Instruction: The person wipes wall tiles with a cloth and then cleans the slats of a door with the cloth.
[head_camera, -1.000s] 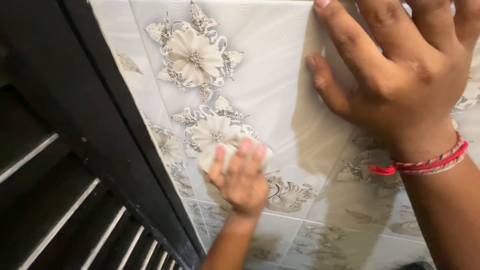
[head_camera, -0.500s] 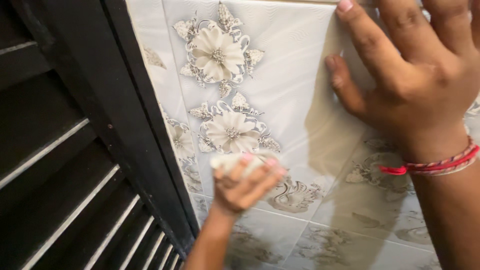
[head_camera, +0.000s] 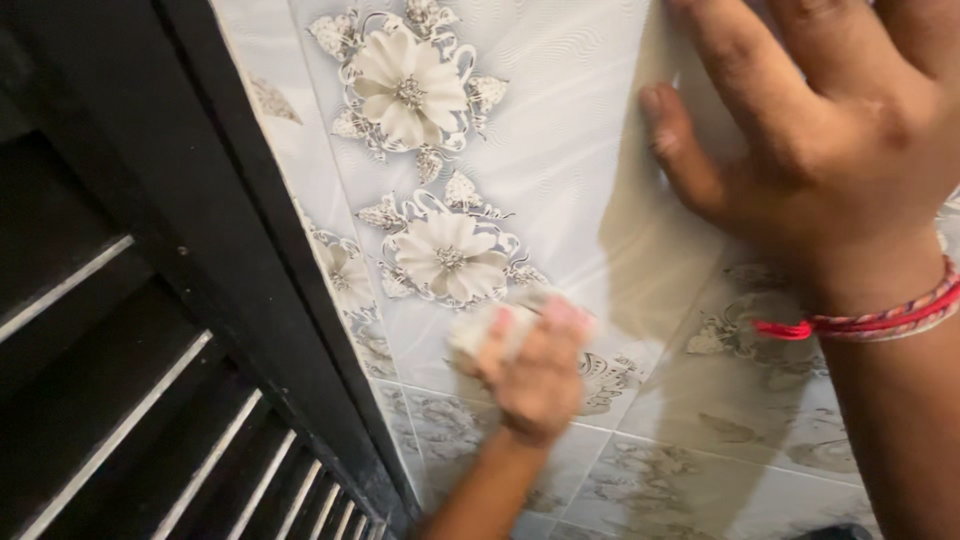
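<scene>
Your left hand (head_camera: 535, 365) is low in the middle of the view, fingers curled and clenched on a small pale cloth (head_camera: 478, 328) that it presses against the tiled wall (head_camera: 580, 150); the hand is blurred, so the cloth's edges are hard to read. The cloth sits just below the lower flower motif (head_camera: 448, 255) on the glossy white tile, with the upper flower motif (head_camera: 408, 85) farther up. Your right hand (head_camera: 830, 130) is at upper right, grasping nothing, fingers spread and palm flat against the same tile; a red braided thread band (head_camera: 870, 318) circles its wrist. A black door frame (head_camera: 240, 250) runs diagonally down the left, touching the tile edge, with dark slats (head_camera: 110, 400) and pale gaps left of it.
</scene>
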